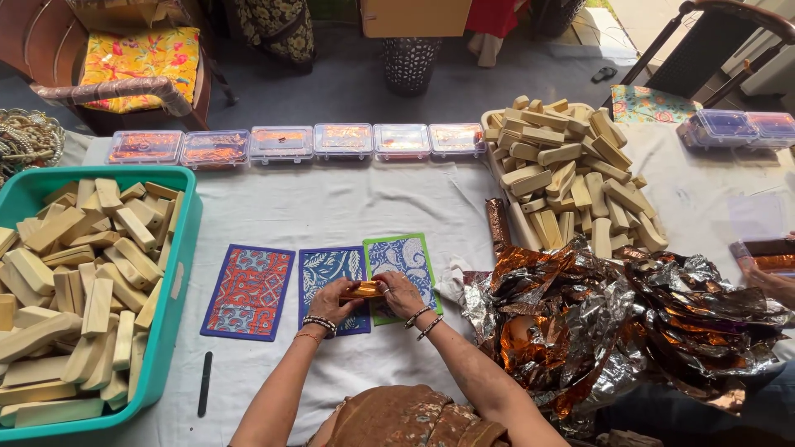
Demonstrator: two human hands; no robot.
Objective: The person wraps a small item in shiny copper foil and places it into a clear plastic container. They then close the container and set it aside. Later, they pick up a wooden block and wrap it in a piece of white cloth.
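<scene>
We see both hands meeting at the middle of the white-clothed counter (331,207). The left hand (330,302) and right hand (402,291) each pinch one end of a small bar wrapped in shiny orange-gold foil (363,290), fingers closed snugly on it, so each grip is shut around the bar. It hovers just over two patterned fabric mats, a blue-and-white one (325,269) and a green-edged one (406,257); a third mat in red and purple (248,291) lies just beside them to the left. At the far left, a teal plastic tub (178,273) is piled with pale wooden blocks (83,281). To the right, we find a heap of crumpled silver-and-copper foil (596,323), and behind it another pile of pale blocks (571,174). A row of clear lidded boxes (281,142) lines the counter's far edge. A thin dark stick (204,383) lies near the tub.
</scene>
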